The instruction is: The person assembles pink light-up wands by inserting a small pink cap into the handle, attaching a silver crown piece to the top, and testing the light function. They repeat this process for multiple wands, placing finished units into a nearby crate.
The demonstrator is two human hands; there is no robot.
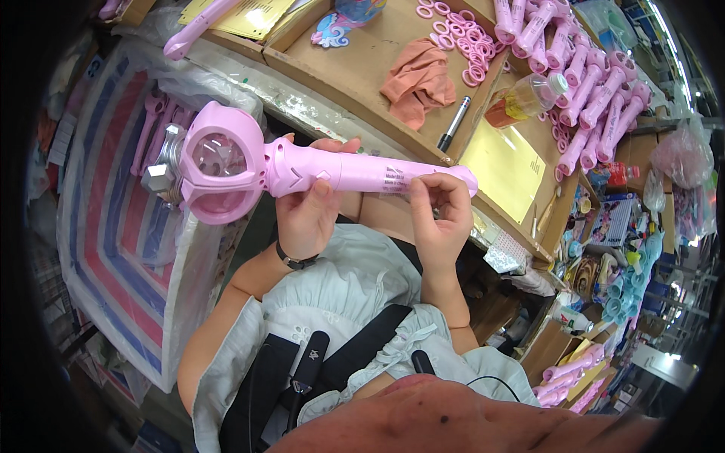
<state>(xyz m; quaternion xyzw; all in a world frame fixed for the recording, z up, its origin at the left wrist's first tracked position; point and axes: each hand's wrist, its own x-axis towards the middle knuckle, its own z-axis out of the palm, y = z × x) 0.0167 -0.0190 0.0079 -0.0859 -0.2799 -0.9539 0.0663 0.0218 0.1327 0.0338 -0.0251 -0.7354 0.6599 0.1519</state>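
Note:
A pink toy wand (355,171) lies crosswise in front of me, its rounded head with a clear window (219,155) pointing left. Silver faceted pieces (160,175) show at the far left of that head. My left hand (308,219) is wrapped round the handle just below the head, thumb on the near side. At the other end, my right hand (445,219) has its fingers curled against the handle, thumb and forefinger pinched at the edge of a small printed clear label (394,175). Whether a loose edge is between those fingertips I cannot make out.
Ahead, a cardboard tray (355,83) holds an orange cloth (419,81), pink rings (472,45) and a marker (455,122). Pink wand handles (581,75) are piled at the far right, near a bottle (521,102). A striped plastic-covered bag (113,226) stands at left.

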